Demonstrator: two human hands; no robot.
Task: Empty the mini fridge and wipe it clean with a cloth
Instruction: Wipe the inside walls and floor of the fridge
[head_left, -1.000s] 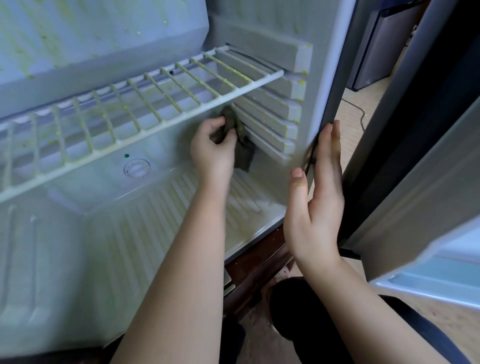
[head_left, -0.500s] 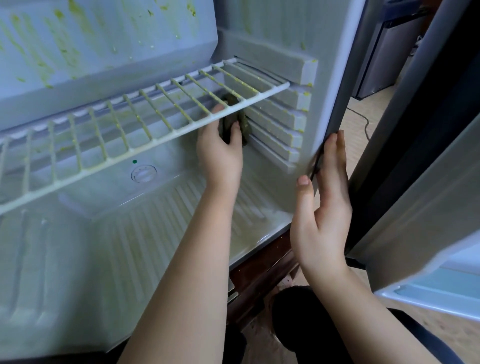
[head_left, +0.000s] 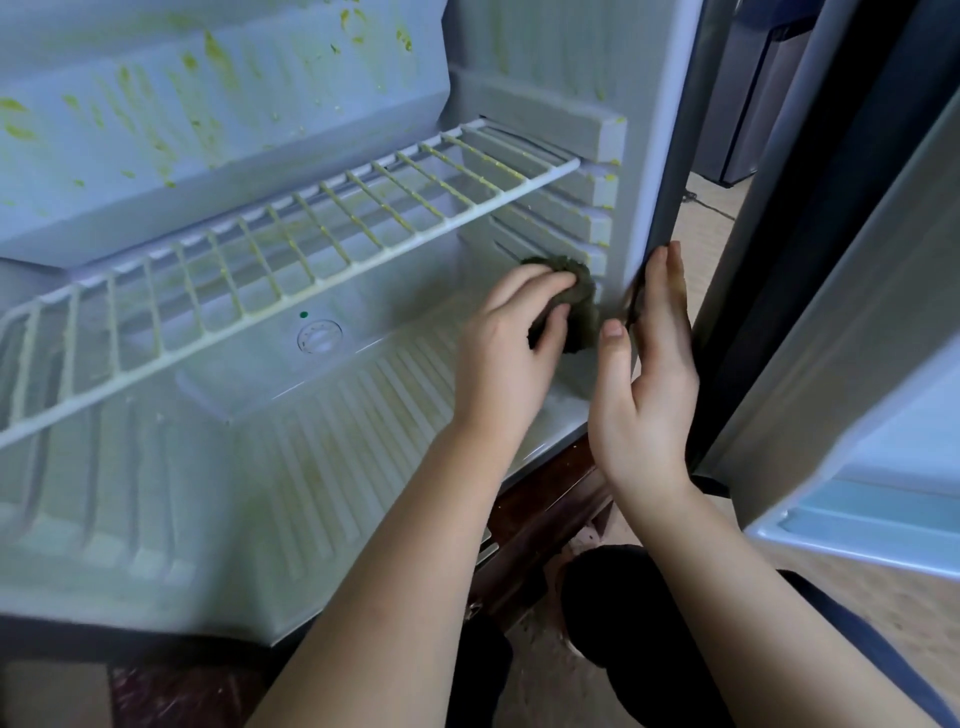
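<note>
- Stained mini fridge interior, already emptied
- Left hand pinches the dark cloth on the right wall's lowest ribs, down from under the wire rack moments ago
- Right hand, fingers straight, braces the front edge
- Back-wall smears look unwiped, so cleaning seems far from done

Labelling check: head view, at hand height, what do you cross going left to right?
round cap on the fridge floor → left hand → cloth → right hand → open fridge door. The wire shelf spans too wide to place.
</note>
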